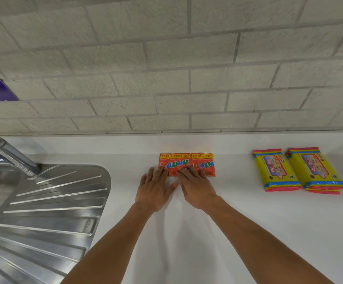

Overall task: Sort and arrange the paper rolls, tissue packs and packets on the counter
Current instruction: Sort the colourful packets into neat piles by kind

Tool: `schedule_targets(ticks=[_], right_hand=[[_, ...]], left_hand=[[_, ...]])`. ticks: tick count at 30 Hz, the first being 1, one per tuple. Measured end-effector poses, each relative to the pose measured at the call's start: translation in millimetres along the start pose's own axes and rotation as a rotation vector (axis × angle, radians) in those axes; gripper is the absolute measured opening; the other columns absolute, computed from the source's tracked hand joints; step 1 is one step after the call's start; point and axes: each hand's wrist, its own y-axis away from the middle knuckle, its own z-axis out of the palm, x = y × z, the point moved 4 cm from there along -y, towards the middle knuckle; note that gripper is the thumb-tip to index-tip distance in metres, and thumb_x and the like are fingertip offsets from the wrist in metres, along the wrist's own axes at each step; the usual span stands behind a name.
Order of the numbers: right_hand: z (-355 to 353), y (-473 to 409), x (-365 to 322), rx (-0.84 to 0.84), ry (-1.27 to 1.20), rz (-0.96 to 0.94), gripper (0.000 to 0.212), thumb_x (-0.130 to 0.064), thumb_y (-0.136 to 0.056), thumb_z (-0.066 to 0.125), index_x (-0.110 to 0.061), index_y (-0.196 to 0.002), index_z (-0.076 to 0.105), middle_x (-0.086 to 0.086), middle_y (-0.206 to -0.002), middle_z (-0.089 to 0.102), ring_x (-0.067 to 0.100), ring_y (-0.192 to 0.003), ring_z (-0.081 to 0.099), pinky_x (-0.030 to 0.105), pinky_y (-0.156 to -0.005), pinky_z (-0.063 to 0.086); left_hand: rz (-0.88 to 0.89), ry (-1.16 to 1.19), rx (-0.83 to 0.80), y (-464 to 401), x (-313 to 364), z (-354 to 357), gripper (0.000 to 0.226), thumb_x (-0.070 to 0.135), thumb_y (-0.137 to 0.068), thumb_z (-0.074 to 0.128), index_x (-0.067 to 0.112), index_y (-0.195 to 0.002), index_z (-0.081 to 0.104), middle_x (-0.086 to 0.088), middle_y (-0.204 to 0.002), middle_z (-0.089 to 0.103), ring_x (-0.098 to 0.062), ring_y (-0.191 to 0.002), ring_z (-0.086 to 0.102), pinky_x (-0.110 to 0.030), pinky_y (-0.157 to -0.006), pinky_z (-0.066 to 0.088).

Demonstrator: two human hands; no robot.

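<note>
One head-worn wide-angle camera looks forward and down from above the near edge of the white table (pixel 187 232), facing a grey brick wall (pixel 166 68) that fills the upper half. Both forearms enter from the bottom edge. The steel sink drainboard (pixel 43 201) sits close at lower left. Straight lines bow toward the edges.

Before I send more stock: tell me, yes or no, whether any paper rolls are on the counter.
No: the counter shows only red packets under both hands and yellow tissue packs.
</note>
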Motion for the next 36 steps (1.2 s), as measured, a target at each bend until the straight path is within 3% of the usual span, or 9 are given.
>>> schedule_targets(ticks=[8, 16, 21, 36], right_hand=[[0, -1, 1, 0.027, -0.03, 0.013, 0.043, -0.024, -0.093, 0.062, -0.015, -0.135, 0.057, 0.004, -0.143, 0.054, 0.034, -0.141, 0.039, 0.064, -0.111, 0.031], [1, 5, 14, 0.064, -0.029, 0.108, 0.045, -0.024, -0.092, 0.064, -0.014, -0.136, 0.056, 0.005, -0.143, 0.054, 0.035, -0.138, 0.044, 0.06, -0.111, 0.034], [1, 8, 18, 0.076, 0.018, 0.101, 0.049, -0.025, -0.082, 0.076, -0.015, -0.129, 0.063, 0.004, -0.135, 0.062, 0.036, -0.129, 0.054, 0.062, -0.102, 0.039], [-1, 7, 17, 0.023, -0.013, 0.121, 0.047, -0.026, -0.092, 0.065, -0.016, -0.137, 0.056, 0.004, -0.145, 0.053, 0.035, -0.139, 0.042, 0.061, -0.111, 0.027]], left_hand=[[0.006, 0.005, 0.021, 0, 0, 1, 0.092, 0.077, -0.082, -0.008, 0.028, -0.159, 0.007, 0.004, -0.167, 0.006, -0.025, -0.154, 0.003, -0.047, -0.124, 0.013], [0.029, 0.027, 0.019, 1, 8, 1, 0.083, 0.074, -0.086, 0.0, 0.032, -0.158, 0.007, 0.007, -0.167, 0.003, -0.023, -0.154, 0.001, -0.047, -0.124, 0.011], [0.043, -0.011, 0.009, 0, 8, 3, 0.074, 0.069, -0.094, 0.009, 0.033, -0.158, 0.008, 0.008, -0.167, 0.006, -0.024, -0.154, 0.002, -0.049, -0.123, 0.012], [0.048, -0.012, 0.023, -1, 5, 5, 0.074, 0.071, -0.094, 0.009, 0.033, -0.158, 0.011, 0.008, -0.166, 0.012, -0.024, -0.154, 0.006, -0.05, -0.123, 0.016]])
